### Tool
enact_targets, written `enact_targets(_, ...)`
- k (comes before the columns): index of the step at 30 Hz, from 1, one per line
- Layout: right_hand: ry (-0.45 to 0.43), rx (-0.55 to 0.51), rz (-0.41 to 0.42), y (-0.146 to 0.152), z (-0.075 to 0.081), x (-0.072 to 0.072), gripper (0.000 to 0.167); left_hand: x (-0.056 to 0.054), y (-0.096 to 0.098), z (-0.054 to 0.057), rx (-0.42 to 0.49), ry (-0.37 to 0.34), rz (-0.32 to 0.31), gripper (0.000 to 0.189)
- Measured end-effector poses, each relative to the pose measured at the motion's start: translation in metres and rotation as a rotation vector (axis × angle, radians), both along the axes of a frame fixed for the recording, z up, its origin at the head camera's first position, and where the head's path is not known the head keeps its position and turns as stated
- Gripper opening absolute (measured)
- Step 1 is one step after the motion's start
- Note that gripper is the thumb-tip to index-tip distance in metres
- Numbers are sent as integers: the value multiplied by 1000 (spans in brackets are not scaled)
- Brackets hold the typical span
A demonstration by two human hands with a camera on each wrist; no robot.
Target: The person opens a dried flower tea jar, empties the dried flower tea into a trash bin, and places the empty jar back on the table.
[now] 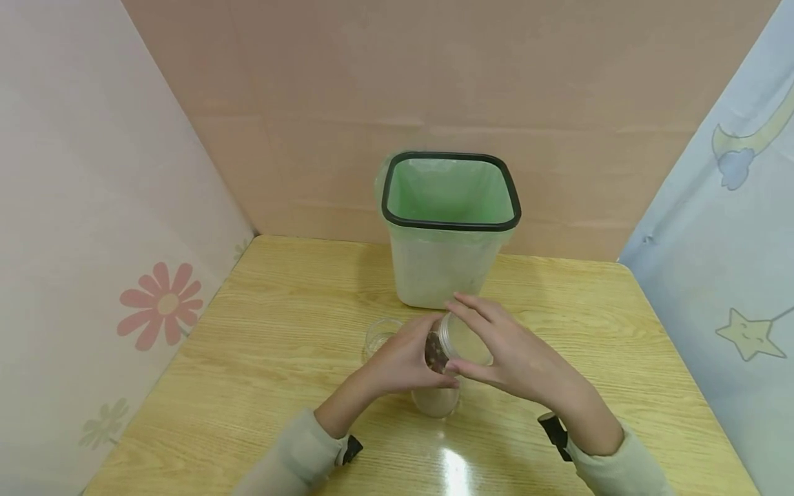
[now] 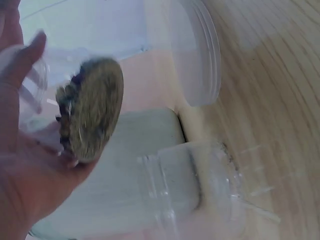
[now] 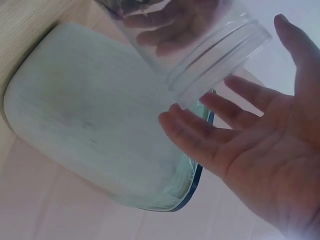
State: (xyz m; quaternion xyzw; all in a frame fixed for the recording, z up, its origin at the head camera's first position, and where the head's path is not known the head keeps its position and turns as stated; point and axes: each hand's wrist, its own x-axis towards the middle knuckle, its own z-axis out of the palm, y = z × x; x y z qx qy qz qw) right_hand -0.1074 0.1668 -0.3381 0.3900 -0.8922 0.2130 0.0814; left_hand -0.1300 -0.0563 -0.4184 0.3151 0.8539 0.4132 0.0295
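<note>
My left hand (image 1: 403,358) grips a clear jar (image 1: 436,353) tipped on its side, its ribbed mouth end toward the right. Dark lumpy contents (image 2: 92,110) are packed at the jar's bottom end in the left wrist view. Around the mouth end is my right hand (image 1: 517,358), thumb and fingers spread apart. In the right wrist view its fingertips (image 3: 172,117) are right at the rim. Below the hands a round translucent lid (image 1: 436,401) lies on the table. A second clear jar (image 2: 200,185) stands left of my left hand, partly hidden in the head view.
A white bin (image 1: 443,269) with a green liner and black rim stands behind the hands at the table's back. The wooden table (image 1: 267,331) is bounded by a tan sheet (image 1: 322,138) behind and patterned sheets on both sides.
</note>
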Motion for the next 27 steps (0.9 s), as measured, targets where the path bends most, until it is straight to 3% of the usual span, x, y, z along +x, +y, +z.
enact_targets(5,-7,7,-41,0,-2,-1,80,4,6,3,-114,149,135,100)
enact_targets(10,-12,11,-49,-1,-2,-2,77,4,7,3,-164,184,151,100)
enact_targets(17,-13,12,0,-1,-3,1,72,3,0,1,-96,53,47,108)
enact_targets(27,-5,12,136,2,-1,3,70,-3,-12,4,23,-96,-190,107)
